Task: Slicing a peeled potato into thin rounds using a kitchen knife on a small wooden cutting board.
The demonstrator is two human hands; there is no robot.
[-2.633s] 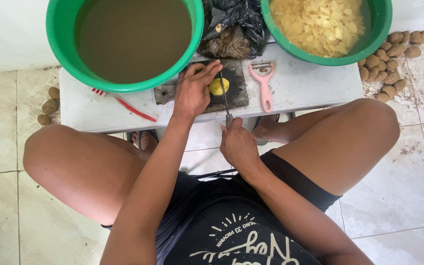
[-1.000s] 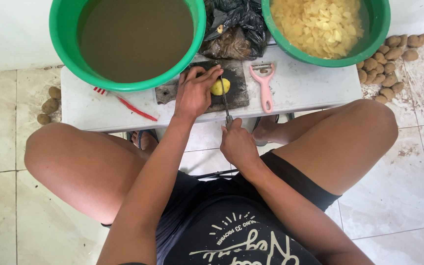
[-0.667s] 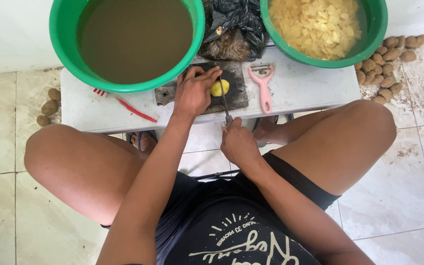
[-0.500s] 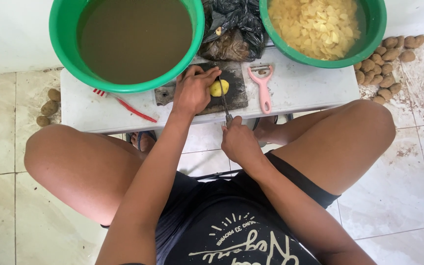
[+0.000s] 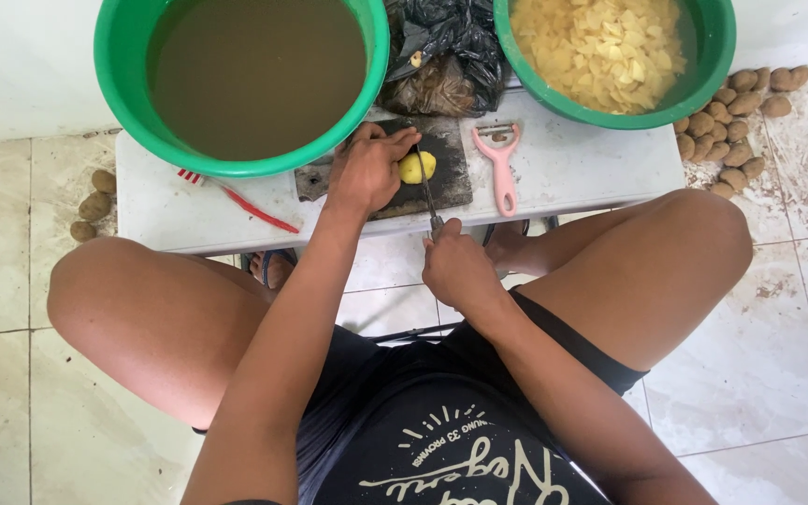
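Your left hand (image 5: 367, 173) pins the peeled yellow potato (image 5: 416, 166) on the dark cutting board (image 5: 449, 176), fingertips touching the thin steel knife (image 5: 425, 187) gripped in your right hand (image 5: 458, 269). The round potato could roll toward 3 o'clock, and the blade would nick those fingers.

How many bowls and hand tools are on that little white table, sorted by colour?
Green: 2, the basin of murky water and the basin of cut potato.
Pink: 1, the peeler.
Red: 1, the toothbrush.
Steel: 1, the knife.
Total: 5.
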